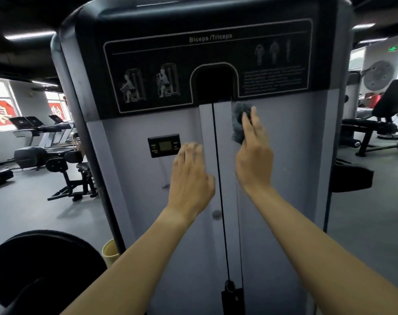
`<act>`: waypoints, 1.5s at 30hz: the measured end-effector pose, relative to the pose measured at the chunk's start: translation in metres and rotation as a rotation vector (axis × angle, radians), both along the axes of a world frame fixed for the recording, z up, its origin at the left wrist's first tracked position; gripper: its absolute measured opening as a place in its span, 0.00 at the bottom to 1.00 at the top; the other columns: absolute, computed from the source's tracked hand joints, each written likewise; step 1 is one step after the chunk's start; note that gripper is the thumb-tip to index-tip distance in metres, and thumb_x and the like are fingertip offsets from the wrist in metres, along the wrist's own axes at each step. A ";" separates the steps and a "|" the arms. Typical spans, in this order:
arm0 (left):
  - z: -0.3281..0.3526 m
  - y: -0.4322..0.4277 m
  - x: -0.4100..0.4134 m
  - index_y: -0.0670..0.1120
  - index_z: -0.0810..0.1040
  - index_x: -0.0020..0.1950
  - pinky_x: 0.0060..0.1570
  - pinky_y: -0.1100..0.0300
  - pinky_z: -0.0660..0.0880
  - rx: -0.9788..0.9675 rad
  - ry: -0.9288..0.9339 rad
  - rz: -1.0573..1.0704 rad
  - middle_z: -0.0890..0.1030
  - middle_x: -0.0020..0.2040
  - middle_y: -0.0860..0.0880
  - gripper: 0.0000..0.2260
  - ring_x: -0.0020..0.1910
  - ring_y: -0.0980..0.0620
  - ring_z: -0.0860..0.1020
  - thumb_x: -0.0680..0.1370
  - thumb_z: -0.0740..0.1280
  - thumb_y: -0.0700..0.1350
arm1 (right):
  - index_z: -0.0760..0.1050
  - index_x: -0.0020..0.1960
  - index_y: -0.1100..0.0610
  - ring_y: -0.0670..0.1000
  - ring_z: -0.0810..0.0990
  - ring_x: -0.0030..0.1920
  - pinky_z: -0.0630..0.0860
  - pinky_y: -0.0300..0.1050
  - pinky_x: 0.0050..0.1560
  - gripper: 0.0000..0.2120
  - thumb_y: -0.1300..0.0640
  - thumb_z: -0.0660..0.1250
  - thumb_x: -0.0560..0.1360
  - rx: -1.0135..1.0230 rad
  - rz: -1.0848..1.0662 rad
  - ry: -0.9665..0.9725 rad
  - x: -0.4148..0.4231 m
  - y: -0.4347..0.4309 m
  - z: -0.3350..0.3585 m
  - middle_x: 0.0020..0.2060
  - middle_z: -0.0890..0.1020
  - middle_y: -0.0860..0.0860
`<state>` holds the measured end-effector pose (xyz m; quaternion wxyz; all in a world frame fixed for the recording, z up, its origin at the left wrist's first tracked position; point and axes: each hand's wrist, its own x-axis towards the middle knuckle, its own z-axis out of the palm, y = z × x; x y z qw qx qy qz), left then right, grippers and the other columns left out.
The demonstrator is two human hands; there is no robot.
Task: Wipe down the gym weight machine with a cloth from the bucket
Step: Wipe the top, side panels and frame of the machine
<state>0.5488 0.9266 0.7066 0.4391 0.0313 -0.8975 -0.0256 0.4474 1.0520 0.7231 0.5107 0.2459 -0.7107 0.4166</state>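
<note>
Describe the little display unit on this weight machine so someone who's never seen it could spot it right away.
Start at the tall grey weight machine with the black Biceps/Triceps instruction panel across its top. Below that panel, left of the black cable running down the middle, sits the small display unit, just above the left hand. It is the only black rectangle on the pale grey face, with a tiny greyish screen.
</note>
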 end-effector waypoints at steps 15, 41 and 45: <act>0.034 0.070 -0.073 0.45 0.61 0.80 0.67 0.66 0.67 0.743 -0.125 -0.337 0.66 0.79 0.46 0.20 0.71 0.52 0.72 0.87 0.53 0.44 | 0.56 0.83 0.61 0.63 0.49 0.83 0.55 0.59 0.81 0.34 0.55 0.64 0.82 0.480 -0.169 0.108 -0.054 0.027 0.003 0.83 0.53 0.57; 0.006 0.085 -0.110 0.48 0.69 0.55 0.33 0.70 0.69 0.936 0.058 -0.354 0.70 0.41 0.57 0.15 0.36 0.62 0.70 0.88 0.48 0.55 | 0.52 0.82 0.64 0.60 0.42 0.83 0.63 0.60 0.78 0.35 0.67 0.64 0.80 0.115 -0.264 -0.244 -0.080 0.080 -0.060 0.84 0.45 0.58; 0.007 0.082 -0.111 0.48 0.69 0.55 0.31 0.76 0.68 0.930 0.057 -0.358 0.69 0.40 0.58 0.14 0.34 0.63 0.69 0.88 0.49 0.54 | 0.49 0.83 0.65 0.63 0.44 0.83 0.66 0.61 0.77 0.34 0.65 0.62 0.82 0.154 -0.209 -0.303 -0.071 0.070 -0.088 0.83 0.46 0.60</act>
